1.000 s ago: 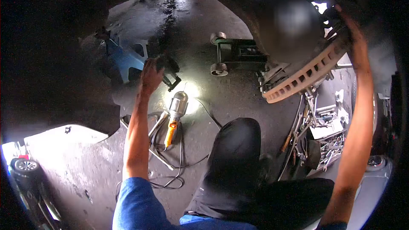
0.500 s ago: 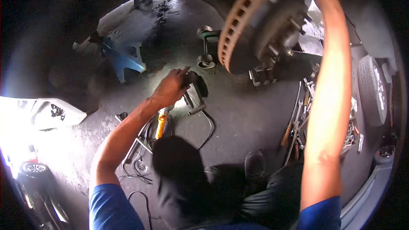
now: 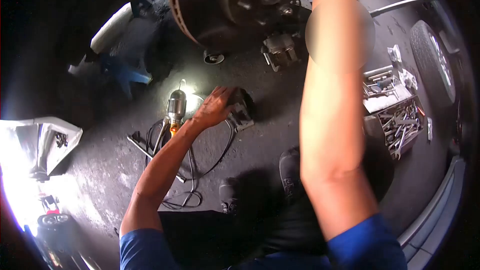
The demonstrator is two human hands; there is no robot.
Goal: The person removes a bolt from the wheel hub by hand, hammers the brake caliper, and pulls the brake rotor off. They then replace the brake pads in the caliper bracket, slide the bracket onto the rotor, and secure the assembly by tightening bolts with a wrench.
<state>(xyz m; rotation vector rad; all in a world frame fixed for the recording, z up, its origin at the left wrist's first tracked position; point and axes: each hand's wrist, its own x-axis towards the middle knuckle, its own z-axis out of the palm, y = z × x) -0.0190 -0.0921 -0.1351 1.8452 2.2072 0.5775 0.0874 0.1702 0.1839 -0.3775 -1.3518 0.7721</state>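
Observation:
My left hand [image 3: 216, 108] is closed on a dark metal bracket-like part [image 3: 242, 115], low over the floor at the centre. Left of it, a caged work lamp [image 3: 176, 104] with a yellow handle shines beside its looped cable. Above, a brake disc [image 3: 212, 7] with a hub and studs fills the top of the view. Below the disc's right side hangs a brake caliper [image 3: 281, 50]. My right arm stretches up past the disc, and its hand is beyond the top edge.
At the right lie a tray of sockets [image 3: 382, 86] and a box of wrenches [image 3: 402, 125], with a tyre [image 3: 431, 57] behind them. A blue stand [image 3: 122, 72] is at the upper left. My shoes are at the lower centre.
The view has shifted, so the disc appears further left and larger. My right arm has moved left in view, uncovering the tool trays. My left hand remains on the metal part.

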